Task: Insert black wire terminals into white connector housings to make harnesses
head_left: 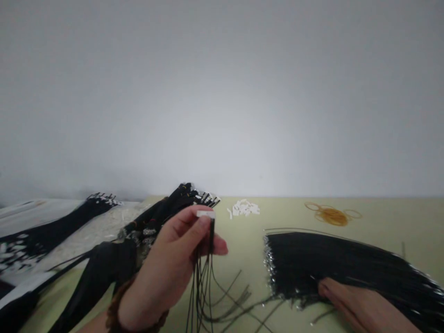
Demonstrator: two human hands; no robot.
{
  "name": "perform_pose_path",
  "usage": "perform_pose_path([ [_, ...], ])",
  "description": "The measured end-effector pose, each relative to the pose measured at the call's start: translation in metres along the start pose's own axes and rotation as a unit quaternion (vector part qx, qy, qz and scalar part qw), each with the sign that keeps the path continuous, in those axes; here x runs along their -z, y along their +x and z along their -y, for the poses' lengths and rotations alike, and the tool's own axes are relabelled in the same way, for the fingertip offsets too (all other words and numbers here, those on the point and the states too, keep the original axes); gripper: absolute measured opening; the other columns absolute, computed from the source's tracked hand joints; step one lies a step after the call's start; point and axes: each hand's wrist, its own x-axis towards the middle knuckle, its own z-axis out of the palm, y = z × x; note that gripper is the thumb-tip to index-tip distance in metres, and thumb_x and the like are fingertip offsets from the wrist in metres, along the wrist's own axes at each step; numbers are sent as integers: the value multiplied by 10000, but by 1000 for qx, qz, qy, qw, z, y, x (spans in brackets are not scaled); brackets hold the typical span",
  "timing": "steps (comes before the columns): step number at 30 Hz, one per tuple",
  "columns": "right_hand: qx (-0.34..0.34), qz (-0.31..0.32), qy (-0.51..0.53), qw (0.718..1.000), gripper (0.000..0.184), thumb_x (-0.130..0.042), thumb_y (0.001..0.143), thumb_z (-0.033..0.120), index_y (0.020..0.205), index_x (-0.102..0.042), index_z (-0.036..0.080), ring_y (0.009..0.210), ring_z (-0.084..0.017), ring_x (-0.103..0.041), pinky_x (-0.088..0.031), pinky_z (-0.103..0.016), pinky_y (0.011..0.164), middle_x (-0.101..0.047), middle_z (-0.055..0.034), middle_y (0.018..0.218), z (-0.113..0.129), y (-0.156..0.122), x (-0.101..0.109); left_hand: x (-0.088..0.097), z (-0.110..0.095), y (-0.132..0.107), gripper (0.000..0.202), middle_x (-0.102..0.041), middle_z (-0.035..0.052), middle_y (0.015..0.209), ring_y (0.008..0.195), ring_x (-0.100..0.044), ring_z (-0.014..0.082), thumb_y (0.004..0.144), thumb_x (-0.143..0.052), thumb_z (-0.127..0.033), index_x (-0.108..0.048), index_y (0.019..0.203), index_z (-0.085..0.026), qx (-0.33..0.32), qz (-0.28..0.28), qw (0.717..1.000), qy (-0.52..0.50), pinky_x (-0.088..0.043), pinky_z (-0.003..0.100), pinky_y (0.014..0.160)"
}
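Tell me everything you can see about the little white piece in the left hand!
The white piece is a small, narrow, oblong block that looks like plastic. It lies roughly level, pinched near the thumb tip of the left hand, above the yellowish tabletop. Thin black wires run down from its underside, by its right end in the picture. Any holes or markings are too small to make out.

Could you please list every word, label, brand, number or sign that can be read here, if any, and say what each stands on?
None: no text can be read anywhere.
The white piece in the left hand and the loose white pieces show no legible marks; anything printed there would be too small or blurred to read.
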Motion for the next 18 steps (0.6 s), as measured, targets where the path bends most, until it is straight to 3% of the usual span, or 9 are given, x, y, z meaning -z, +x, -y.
perform_pose_path([
  [3,17,17,-3,1000,411,-229,946,308,826,-598,172,686,-58,-550,-425,-117,630,-565,-13,815,7,-1,-1,-11,17,-5,81,-625,-9,506,484,-576,58,832,-588,-236,-602,847,-158,19,65,998,-11,-438,105,498],
  [6,48,-38,-32,998,406,-209,929,230,810,-591,158,637,-64,-541,-406,-135,572,-570,-21,798,19,0,9,-14,21,-10,113,-620,-18,535,434,-561,54,806,-626,-252,-623,770,-144,40,92,992,-75,-451,110,446],
  [8,72,-85,-55,992,413,-190,921,204,845,-593,158,626,-69,-542,-387,-145,528,-579,-23,850,24,1,14,-13,22,-11,148,-598,-31,551,342,-471,21,786,-647,-267,-632,724,-133,105,127,968,-189,-421,101,355],
  [10,89,-99,-62,989,415,-183,911,190,867,-594,162,610,-67,-538,-380,-147,510,-581,-20,874,25,0,16,-9,25,-11,164,-520,-57,489,261,-286,-22,780,-654,-258,-634,689,-122,185,182,919,-296,-343,76,274],
  [13,81,-82,-38,993,394,-198,902,187,863,-588,153,607,-63,-533,-393,-135,527,-577,-29,831,22,-1,14,-5,34,-8,192,-343,-104,382,248,-66,-36,792,-640,-259,-620,654,-127,236,238,873,-355,-207,43,223],
  [18,45,-21,10,999,340,-255,916,229,856,-577,141,642,-59,-536,-421,-118,601,-555,-36,782,16,-1,8,-5,32,-10,235,-262,-122,362,236,-3,-38,806,-620,-302,-586,634,-146,229,246,867,-368,-154,27,205],
])
